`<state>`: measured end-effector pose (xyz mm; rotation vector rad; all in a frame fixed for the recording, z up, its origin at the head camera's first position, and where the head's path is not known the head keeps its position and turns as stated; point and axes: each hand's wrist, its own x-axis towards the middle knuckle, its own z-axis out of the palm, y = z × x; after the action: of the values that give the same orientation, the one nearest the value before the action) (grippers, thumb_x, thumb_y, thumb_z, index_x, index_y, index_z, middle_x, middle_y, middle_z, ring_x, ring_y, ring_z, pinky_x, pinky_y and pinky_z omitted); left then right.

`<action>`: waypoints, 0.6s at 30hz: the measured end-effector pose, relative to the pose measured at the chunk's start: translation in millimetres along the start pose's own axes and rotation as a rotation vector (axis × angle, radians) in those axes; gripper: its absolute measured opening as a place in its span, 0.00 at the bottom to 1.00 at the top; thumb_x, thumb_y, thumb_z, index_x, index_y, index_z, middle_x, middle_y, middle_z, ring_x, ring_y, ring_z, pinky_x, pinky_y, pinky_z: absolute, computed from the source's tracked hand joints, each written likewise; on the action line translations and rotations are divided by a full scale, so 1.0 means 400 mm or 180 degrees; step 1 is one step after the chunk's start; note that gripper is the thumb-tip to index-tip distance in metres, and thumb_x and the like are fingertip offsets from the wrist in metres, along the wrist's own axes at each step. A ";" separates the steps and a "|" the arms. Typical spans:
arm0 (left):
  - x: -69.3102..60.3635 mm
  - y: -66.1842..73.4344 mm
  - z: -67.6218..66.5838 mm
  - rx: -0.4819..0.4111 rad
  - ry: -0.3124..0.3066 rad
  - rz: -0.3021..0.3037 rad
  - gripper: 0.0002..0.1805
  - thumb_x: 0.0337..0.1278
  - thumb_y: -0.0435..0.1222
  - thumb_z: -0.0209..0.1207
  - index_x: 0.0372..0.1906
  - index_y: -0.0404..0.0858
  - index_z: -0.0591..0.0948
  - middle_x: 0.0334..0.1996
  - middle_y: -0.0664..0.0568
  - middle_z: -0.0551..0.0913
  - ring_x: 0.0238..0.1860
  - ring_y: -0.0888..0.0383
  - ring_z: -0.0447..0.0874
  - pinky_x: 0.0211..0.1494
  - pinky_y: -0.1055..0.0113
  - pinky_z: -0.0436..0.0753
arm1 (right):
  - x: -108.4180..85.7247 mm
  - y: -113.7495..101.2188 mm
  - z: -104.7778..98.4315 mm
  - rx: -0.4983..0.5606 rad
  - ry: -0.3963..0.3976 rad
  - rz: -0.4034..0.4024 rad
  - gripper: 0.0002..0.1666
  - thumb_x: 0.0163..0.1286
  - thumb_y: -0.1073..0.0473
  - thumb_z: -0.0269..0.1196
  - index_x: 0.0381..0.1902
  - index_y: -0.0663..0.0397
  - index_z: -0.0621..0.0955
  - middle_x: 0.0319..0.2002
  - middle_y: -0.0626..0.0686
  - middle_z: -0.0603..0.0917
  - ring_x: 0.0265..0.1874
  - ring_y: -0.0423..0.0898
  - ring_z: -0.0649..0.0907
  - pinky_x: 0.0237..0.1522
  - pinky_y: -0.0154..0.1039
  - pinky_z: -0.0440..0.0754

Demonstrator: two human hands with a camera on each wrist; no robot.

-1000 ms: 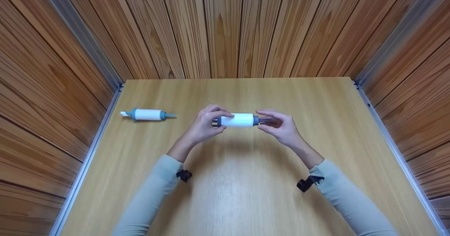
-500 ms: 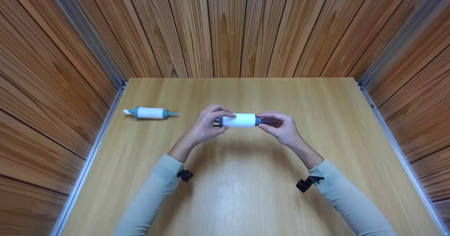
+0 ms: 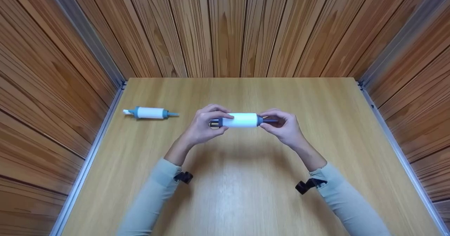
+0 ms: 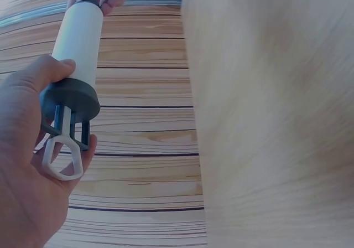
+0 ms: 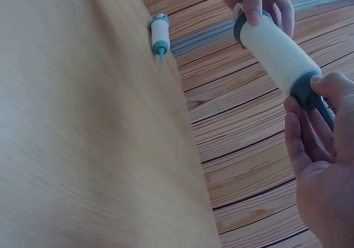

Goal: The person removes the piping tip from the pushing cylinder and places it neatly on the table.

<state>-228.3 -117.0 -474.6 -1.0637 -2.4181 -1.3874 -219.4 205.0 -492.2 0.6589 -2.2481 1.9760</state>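
Observation:
A large syringe (image 3: 240, 120) with a white barrel and dark blue-green end caps is held level above the table, between both hands. My left hand (image 3: 205, 125) grips its plunger end, the thumb and fingers around the cap. In the left wrist view, a white ring handle (image 4: 64, 158) of the plunger hangs out beside the palm. My right hand (image 3: 284, 127) pinches the cap (image 5: 305, 88) at the nozzle end between thumb and fingertips. The thin nozzle (image 3: 270, 120) points into the right palm, where fingers partly hide it.
A second, similar syringe (image 3: 150, 113), with teal caps and a thin nozzle, lies at the back left of the wooden table (image 3: 232, 193). Wood-plank walls (image 3: 225, 28) rise at the back and both sides, with metal rails along the table's side edges.
The right hand's fingertips have gone from beside the nozzle-end cap to pinching it. The syringe has shifted very slightly. The left hand keeps its grip, and the second syringe lies as before.

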 end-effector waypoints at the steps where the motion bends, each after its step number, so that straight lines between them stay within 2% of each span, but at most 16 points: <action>1: 0.000 0.002 -0.001 -0.0003 0.0037 0.0041 0.16 0.66 0.29 0.76 0.57 0.37 0.93 0.62 0.39 0.89 0.68 0.39 0.87 0.71 0.42 0.90 | 0.000 -0.004 0.000 0.0006 -0.0003 0.0000 0.18 0.71 0.79 0.72 0.57 0.77 0.87 0.51 0.37 0.92 0.51 0.37 0.93 0.55 0.31 0.93; 10: 0.000 0.013 0.009 -0.0039 0.0221 0.0232 0.14 0.65 0.28 0.76 0.53 0.37 0.94 0.60 0.38 0.91 0.64 0.39 0.88 0.67 0.41 0.92 | -0.004 -0.029 -0.005 0.0088 0.0027 0.0221 0.18 0.71 0.79 0.71 0.57 0.74 0.87 0.51 0.44 0.91 0.51 0.39 0.93 0.55 0.31 0.92; 15: 0.000 0.019 0.023 0.0040 0.0268 0.0359 0.13 0.63 0.29 0.78 0.52 0.37 0.94 0.59 0.39 0.92 0.62 0.39 0.89 0.64 0.44 0.94 | -0.013 -0.029 -0.008 0.0143 0.0089 0.0382 0.18 0.70 0.79 0.72 0.54 0.62 0.91 0.53 0.52 0.91 0.50 0.41 0.93 0.54 0.33 0.94; 18: 0.001 0.022 0.029 0.0076 0.0298 0.0377 0.14 0.62 0.30 0.80 0.52 0.37 0.94 0.58 0.39 0.93 0.61 0.39 0.89 0.63 0.45 0.94 | -0.019 -0.031 -0.007 0.0171 0.0116 0.0401 0.18 0.70 0.79 0.72 0.52 0.58 0.91 0.54 0.55 0.91 0.50 0.41 0.94 0.54 0.34 0.94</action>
<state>-220.6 -104.5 -474.8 -1.0915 -2.2616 -1.3359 -208.9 208.9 -482.8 0.4930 -2.2750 2.0934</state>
